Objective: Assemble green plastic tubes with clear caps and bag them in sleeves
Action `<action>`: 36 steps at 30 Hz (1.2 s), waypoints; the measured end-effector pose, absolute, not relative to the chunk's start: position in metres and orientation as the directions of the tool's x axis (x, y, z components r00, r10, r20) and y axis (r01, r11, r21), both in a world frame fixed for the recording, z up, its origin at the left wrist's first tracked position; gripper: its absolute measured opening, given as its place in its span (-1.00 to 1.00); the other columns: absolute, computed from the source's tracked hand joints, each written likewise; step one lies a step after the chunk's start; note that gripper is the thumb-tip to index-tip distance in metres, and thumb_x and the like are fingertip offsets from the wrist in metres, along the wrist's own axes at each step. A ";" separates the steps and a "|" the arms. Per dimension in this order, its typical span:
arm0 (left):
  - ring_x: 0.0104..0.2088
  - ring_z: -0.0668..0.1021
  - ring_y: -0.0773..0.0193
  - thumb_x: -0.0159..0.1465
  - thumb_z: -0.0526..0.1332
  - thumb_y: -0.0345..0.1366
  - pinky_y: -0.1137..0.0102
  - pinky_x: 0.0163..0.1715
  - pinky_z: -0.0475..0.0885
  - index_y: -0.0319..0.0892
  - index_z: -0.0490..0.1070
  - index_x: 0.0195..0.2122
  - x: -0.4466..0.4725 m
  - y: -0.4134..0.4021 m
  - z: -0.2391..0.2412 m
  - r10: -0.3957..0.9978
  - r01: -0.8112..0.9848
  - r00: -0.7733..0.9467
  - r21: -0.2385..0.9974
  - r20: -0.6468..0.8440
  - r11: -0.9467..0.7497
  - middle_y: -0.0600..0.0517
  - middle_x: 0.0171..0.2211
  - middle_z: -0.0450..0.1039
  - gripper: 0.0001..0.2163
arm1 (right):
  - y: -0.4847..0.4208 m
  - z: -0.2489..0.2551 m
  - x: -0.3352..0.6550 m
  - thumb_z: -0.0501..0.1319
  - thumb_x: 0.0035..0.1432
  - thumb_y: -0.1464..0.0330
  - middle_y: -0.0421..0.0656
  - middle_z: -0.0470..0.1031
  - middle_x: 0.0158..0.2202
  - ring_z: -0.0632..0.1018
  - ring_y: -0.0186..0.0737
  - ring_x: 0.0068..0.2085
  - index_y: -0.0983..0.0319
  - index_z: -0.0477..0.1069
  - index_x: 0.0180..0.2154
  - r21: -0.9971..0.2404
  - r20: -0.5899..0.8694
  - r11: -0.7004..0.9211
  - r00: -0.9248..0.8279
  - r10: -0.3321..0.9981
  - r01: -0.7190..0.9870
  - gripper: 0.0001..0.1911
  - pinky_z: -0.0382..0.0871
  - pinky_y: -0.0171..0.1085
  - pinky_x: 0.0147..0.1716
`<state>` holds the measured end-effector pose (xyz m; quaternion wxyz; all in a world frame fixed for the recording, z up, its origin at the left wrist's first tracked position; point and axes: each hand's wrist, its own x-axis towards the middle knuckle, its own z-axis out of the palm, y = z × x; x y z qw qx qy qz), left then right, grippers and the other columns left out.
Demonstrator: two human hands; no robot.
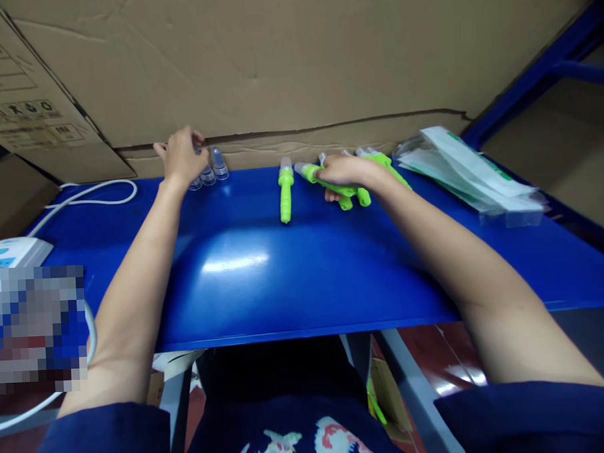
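My left hand (181, 155) reaches to the far edge of the blue table (304, 266) and closes its fingers over a small group of clear plastic caps (214, 167) standing there. My right hand (347, 171) lies on a bunch of lime-green pen-like tubes (353, 196) with clear tips, fingers curled around several of them. One more green tube (285, 189) lies alone on the table, a little to the left of that hand.
A stack of clear plastic bags (467, 172) lies at the far right. Brown cardboard boxes (285, 60) wall off the back. A white device (10, 252) with a white cable (93, 193) sits at the left edge.
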<state>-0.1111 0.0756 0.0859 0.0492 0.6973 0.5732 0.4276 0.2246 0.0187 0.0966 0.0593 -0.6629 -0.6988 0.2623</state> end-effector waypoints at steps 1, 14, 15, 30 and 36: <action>0.03 0.42 0.00 0.03 0.35 -0.23 -0.10 0.25 -0.05 -0.01 0.39 -0.35 -0.113 0.077 0.085 0.842 0.743 -0.008 0.567 0.539 -0.355 0.14 -0.35 0.56 -0.82 | 0.020 0.095 0.224 0.21 0.40 0.23 -0.04 0.43 -0.70 0.66 0.13 -0.44 0.29 0.61 -0.27 -0.436 -0.259 -0.021 -0.103 0.960 0.900 -0.69 0.60 -0.01 -0.29; 0.06 0.41 0.00 0.02 0.41 -0.10 0.01 0.19 -0.01 0.01 0.37 -0.41 -0.122 0.091 0.075 0.836 0.685 0.088 0.577 0.541 -0.445 0.17 -0.59 0.38 -0.76 | 0.014 0.083 0.208 0.39 0.31 0.17 -0.05 0.45 -0.68 0.58 -0.05 -0.59 0.32 0.54 -0.32 -0.566 -0.298 -0.079 -0.114 0.948 0.821 -0.67 0.55 -0.17 -0.58; 0.08 0.40 -0.02 0.01 0.41 -0.07 0.03 0.17 0.01 0.01 0.37 -0.42 -0.123 0.092 0.074 0.828 0.671 0.103 0.576 0.551 -0.467 0.15 -0.59 0.37 -0.74 | 0.015 0.082 0.208 0.39 0.32 0.16 -0.05 0.45 -0.67 0.56 -0.08 -0.61 0.32 0.54 -0.31 -0.584 -0.303 -0.083 -0.122 0.945 0.808 -0.67 0.54 -0.19 -0.60; 0.13 0.39 0.00 0.00 0.45 -0.31 0.08 0.26 0.01 -0.10 0.43 -0.43 -0.116 0.085 0.077 0.874 0.700 0.162 0.571 0.458 -0.429 0.14 -0.52 0.37 -0.80 | 0.005 0.076 0.202 0.34 0.37 0.18 -0.35 0.31 -0.65 0.41 -0.19 -0.73 0.33 0.25 0.35 -0.570 -0.046 0.085 -0.134 0.990 0.817 -0.34 0.34 -0.25 -0.69; -0.05 0.51 0.04 -0.04 0.42 -0.42 0.05 0.26 0.18 -0.16 0.51 -0.38 -0.106 0.074 0.089 0.929 0.802 0.111 0.521 0.353 -0.294 0.08 -0.42 0.52 -0.81 | -0.001 0.080 0.199 0.17 0.49 0.12 -0.11 0.66 -0.30 0.43 -0.32 -0.66 0.19 0.16 0.51 -0.421 -0.095 0.240 -0.305 0.947 0.875 -0.31 0.42 -0.29 -0.55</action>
